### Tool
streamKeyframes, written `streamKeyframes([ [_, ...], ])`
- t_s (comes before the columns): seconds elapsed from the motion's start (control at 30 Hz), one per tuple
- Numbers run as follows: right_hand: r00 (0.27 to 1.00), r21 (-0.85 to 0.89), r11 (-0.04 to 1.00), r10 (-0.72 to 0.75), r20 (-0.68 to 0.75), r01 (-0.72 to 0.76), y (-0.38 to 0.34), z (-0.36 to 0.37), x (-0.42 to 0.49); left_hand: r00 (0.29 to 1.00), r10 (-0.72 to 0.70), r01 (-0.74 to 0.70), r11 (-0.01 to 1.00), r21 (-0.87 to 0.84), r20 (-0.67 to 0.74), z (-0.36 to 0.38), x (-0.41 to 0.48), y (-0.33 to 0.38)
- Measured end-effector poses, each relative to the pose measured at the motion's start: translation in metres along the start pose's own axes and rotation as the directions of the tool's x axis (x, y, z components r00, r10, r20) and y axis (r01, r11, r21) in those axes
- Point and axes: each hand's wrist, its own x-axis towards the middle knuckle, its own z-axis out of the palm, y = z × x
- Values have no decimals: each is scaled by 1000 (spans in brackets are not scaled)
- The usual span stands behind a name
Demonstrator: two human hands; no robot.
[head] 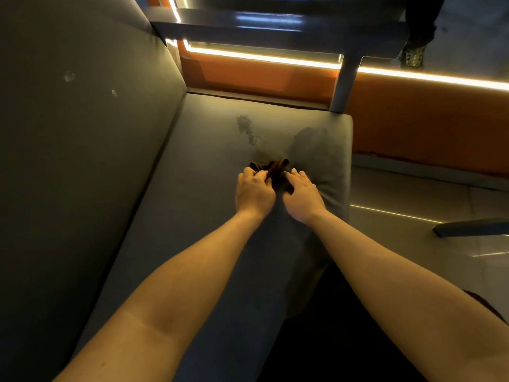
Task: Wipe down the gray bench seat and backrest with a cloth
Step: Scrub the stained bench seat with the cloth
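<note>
A: Your forearms come in from the bottom of the frame. Your left hand (254,193) and right hand (303,198) meet at the centre, side by side on the gray seat surface (192,216).

B: And the cloth (275,169)?

A: It's dark and bunched into a knot between your hands, resting on the seat just above them in the frame. Your left fingers (246,175) are curled in, clutching it. Your right fingers (296,172) lie over its right edge. Pinching or only pressing, I can't tell.

B: What's the risk here?

A: A wad that tight puts little cloth on the fabric. Push it like that and you'll likely skate over the dirt or drag it along. I'd open it out flat first.

B: Just above the cloth there's a splattered stain (245,128), and to its right a broad darker patch (311,144), damp by the look of it.

A: Scrub the splatter through the damp and you could smear it wider. That patch also sits near the seat's right edge, so a long stroke that way could carry the cloth off onto the floor (399,194).

B: And the backrest (82,161)?

A: It fills the left of the frame, with two pale spots (69,76) in the upper left, well apart from your hands. They'd be easy to miss in this dim light, and I'd judge it not yet wiped.

B: Anything beyond that?

A: A metal frame (275,26) runs along the top. Swing wide and your knuckles could hit its post (344,84).
</note>
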Motion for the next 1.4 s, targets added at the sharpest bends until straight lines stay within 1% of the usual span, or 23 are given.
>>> streamKeyframes([
  [0.07, 998, 114, 993, -20, -55, 27, 3, -3, -6, 999, -5, 9, 994, -111, 40, 9, -16, 13],
  [0.1, 996, 207, 977, -23, -82, 39, 6, -5, -10, 998, -19, 28, 987, -158, 58, 14, -20, 18],
  [0.17, 991, 396, 914, -38, -128, 87, 13, -11, -19, 994, -60, 83, 957, -279, 92, 21, -21, 27],
  [0.2, 979, 448, 883, -58, -193, 141, 17, -14, -22, 992, -79, 112, 920, -375, 101, 22, -19, 32],
  [0.27, 936, 482, 844, -64, -346, 235, 26, -20, -24, 979, -126, 198, 782, -591, 161, 24, -15, 49],
  [0.33, 906, 456, 849, -58, -420, 266, 33, -24, -23, 956, -115, 284, 589, -757, 269, 24, -12, 72],
  [0.37, 892, 411, 868, -76, -446, 279, 37, -25, -21, 950, -92, 298, 545, -784, 298, 25, -10, 82],
  [0.4, 881, 340, 900, -92, -463, 273, 41, -27, -20, 948, -70, 295, 549, -782, 309, 28, -8, 88],
  [0.43, 869, 249, 934, -110, -483, 256, 48, -29, -16, 953, -42, 266, 594, -759, 300, 31, -5, 90],
  [0.47, 857, 131, 966, -129, -499, 222, 52, -31, -13, 961, -12, 209, 685, -698, 276, 33, -2, 90],
  [0.53, 839, -99, 982, -191, -509, 164, 62, -36, -4, 978, 87, 21, 865, -502, 190, 37, 7, 86],
  [0.57, 847, -172, 973, -218, -484, 152, 67, -39, 1, 983, 134, -72, 913, -402, 127, 41, 14, 82],
  [0.6, 873, -201, 970, -213, -438, 136, 71, -42, 7, 983, 170, -141, 941, -308, 71, 45, 23, 80],
  [0.67, 919, -182, 980, -144, -368, 81, 80, -47, 19, 985, 168, -162, 981, -110, 47, 53, 39, 82],
  [0.73, 925, -148, 988, -93, -367, 40, 87, -53, 33, 986, 130, -138, 987, 81, 102, 68, 51, 88],
  [0.8, 913, -134, 990, -90, -398, 39, 90, -60, 49, 986, 112, -134, 973, 187, 122, 80, 55, 93],
  [0.93, 897, -82, 996, -58, -439, 24, 88, -72, 80, 990, 106, -124, 967, 221, 90, 90, 52, 90],
  [1.07, 856, -50, 999, -38, -516, 14, 96, -85, 113, 990, 132, -143, 946, 292, 58, 96, 52, 85],
  [1.13, 848, 48, 996, 84, -524, -69, 101, -102, 136, 989, 143, -150, 929, 339, 46, 99, 51, 84],
  [1.2, 856, 146, 974, 222, -467, -173, 102, -118, 153, 989, 145, -147, 924, 353, 33, 103, 52, 84],
  [1.23, 858, 165, 966, 255, -447, -201, 101, -119, 156, 989, 143, -142, 923, 359, 23, 104, 53, 83],
  [1.3, 857, 192, 961, 265, -441, -198, 95, -110, 151, 990, 140, -136, 919, 369, 17, 105, 53, 83],
  [1.4, 842, 249, 958, 251, -477, -144, 89, -90, 122, 989, 144, -141, 919, 369, 19, 105, 52, 84],
])
